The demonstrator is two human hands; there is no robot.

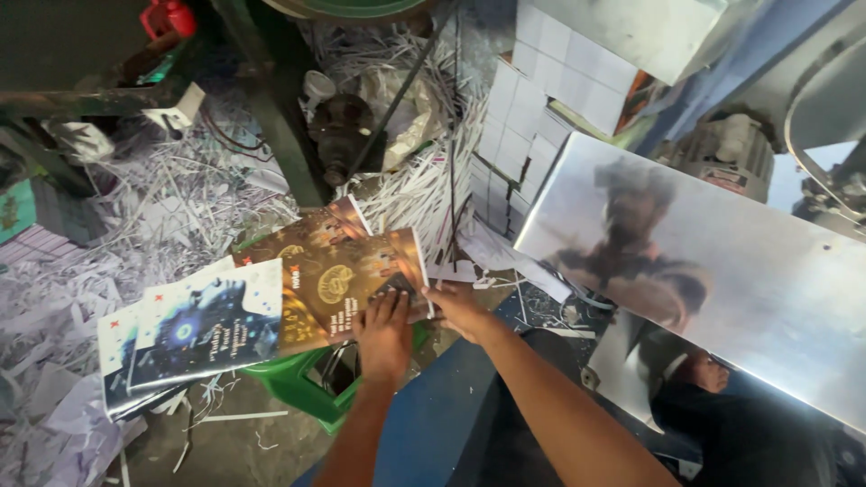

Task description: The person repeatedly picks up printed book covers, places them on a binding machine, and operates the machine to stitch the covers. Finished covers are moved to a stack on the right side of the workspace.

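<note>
My left hand (383, 332) lies flat, fingers spread, pressing on the near edge of the brown booklet (347, 289) with the gold emblem. My right hand (460, 307) is just beside it, fingers curled on the booklet's right corner; the two hands are close together, nearly touching. The booklet tops a small stack of like brown covers fanned out beyond my fingers. Under my left wrist shows a green plastic stool (302, 383), which seems to bear the stack. To the left of my hands lie dark blue booklets (203, 329) with white borders, overlapping the brown one's left edge. Farther left and beyond, heaps of white paper trimmings (162, 194) cover the floor. Beyond my right hand stand white paper stacks (519, 135), and to the right a shiny metal plate (722, 271) of a machine.
</note>
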